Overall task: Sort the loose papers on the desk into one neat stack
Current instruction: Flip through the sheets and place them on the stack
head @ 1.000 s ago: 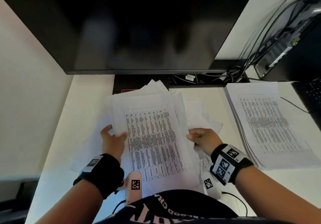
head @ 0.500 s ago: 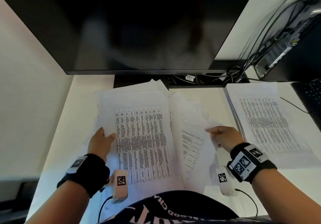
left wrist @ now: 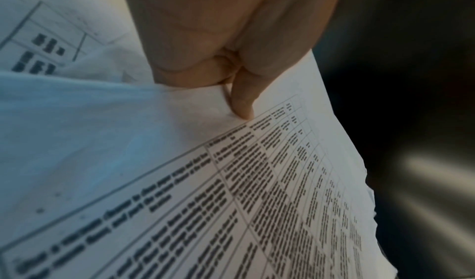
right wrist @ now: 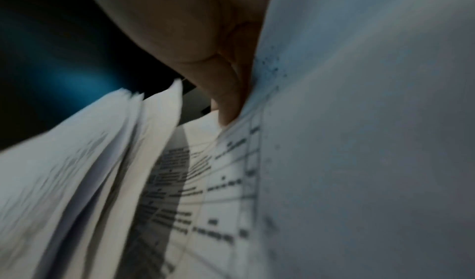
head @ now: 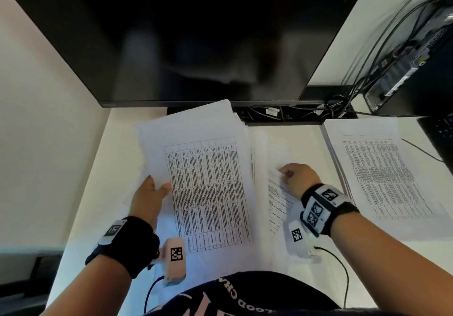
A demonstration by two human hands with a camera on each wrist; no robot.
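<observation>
The left hand [head: 147,198] pinches the left edge of a bundle of printed sheets [head: 203,180], thumb on top, lifted a little off the white table [head: 81,205]. The right hand [head: 297,179] grips a loose sheet [head: 277,200] just beside that bundle. A neat stack of papers [head: 377,168] lies far right on the table. A dark monitor [head: 196,33] stands behind

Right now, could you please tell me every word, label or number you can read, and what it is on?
"OOD CH": upside-down letters on the dark shirt.
The held table sheet, the loose sheet beside it and the stack on the right: print too small to read.
Wrist views: print blurred.
Wrist devices' square tags: patterns, no words.
</observation>
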